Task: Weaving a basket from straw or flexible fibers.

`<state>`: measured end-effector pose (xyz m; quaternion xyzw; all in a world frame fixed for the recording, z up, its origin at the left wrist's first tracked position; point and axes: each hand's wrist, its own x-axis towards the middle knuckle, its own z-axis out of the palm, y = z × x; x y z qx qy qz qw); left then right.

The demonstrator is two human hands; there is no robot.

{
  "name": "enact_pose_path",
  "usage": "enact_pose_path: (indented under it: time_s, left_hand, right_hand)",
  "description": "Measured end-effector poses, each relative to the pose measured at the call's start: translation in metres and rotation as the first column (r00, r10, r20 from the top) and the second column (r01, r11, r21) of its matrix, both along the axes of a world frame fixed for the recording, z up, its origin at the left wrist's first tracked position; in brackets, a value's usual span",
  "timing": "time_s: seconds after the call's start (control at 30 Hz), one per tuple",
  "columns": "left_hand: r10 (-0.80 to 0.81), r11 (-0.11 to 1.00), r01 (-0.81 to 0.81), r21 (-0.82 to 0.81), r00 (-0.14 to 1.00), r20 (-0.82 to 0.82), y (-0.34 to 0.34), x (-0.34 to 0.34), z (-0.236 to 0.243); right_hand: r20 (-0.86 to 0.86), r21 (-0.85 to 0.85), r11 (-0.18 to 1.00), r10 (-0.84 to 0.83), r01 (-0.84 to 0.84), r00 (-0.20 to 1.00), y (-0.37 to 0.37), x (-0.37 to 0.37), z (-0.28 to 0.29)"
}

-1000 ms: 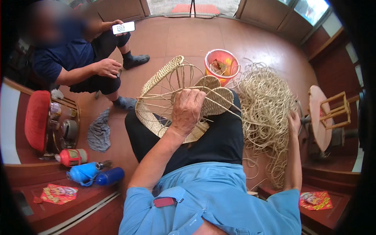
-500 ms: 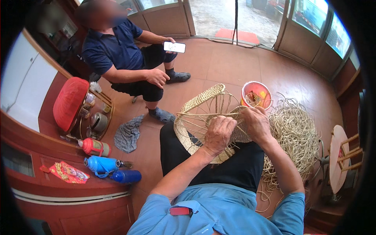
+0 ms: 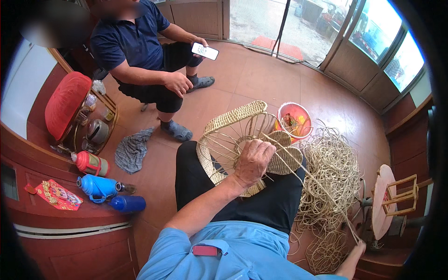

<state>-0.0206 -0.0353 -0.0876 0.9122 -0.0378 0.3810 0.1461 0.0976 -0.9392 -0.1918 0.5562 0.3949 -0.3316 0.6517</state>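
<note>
A half-woven straw-cord piece (image 3: 235, 115) lies across my lap, with a thick braided rim and open radiating strands. Round woven lobes (image 3: 287, 161) sit at its right side. My left hand (image 3: 253, 161) is closed in a pinch over the middle, gripping the woven piece; its fingertips hide the exact spot. Out at the lower right, my right hand (image 3: 357, 251) is closed on a straw cord (image 3: 326, 190), which stretches from the weave toward it. The fingers there are small and partly blurred.
A heap of loose cord (image 3: 329, 163) lies right of my knee, beside a red bucket (image 3: 305, 122). A round wooden piece (image 3: 380, 203) stands farther right. A seated person (image 3: 135, 51) holds a phone (image 3: 205, 51). Thermoses (image 3: 98, 186) and a grey cloth (image 3: 133, 151) are at left.
My right hand has moved from the weave far out to the lower right, drawing a cord with it. My left hand remains on the weave. The view has shifted slightly.
</note>
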Motion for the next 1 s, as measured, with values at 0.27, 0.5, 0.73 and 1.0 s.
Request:
enact_pose_path:
  time_s: [0.27,0.5,0.73,1.0]
  left_hand:
    - [0.015,0.981,-0.004,-0.192,0.998,0.053,0.004,-0.004,-0.006]
    - [0.164,0.983,-0.17,-0.076,0.983,-0.077,-0.011,0.007,0.013]
    - [0.217,0.966,-0.224,-0.129,0.974,-0.067,-0.011,0.01,0.01]
    - [0.18,0.969,-0.192,-0.158,0.98,-0.089,-0.011,0.007,0.01]
  right_hand:
    - [-0.112,0.881,0.283,-0.653,0.379,0.749,-0.008,-0.061,0.006]
    - [-0.721,0.616,-0.786,-0.541,0.044,0.434,0.153,-0.008,-0.059]
    - [-0.936,0.153,-0.871,0.024,0.468,0.35,0.497,-0.02,0.112]
    - [-0.689,0.394,-0.721,0.179,0.57,0.703,0.667,-0.042,0.148]
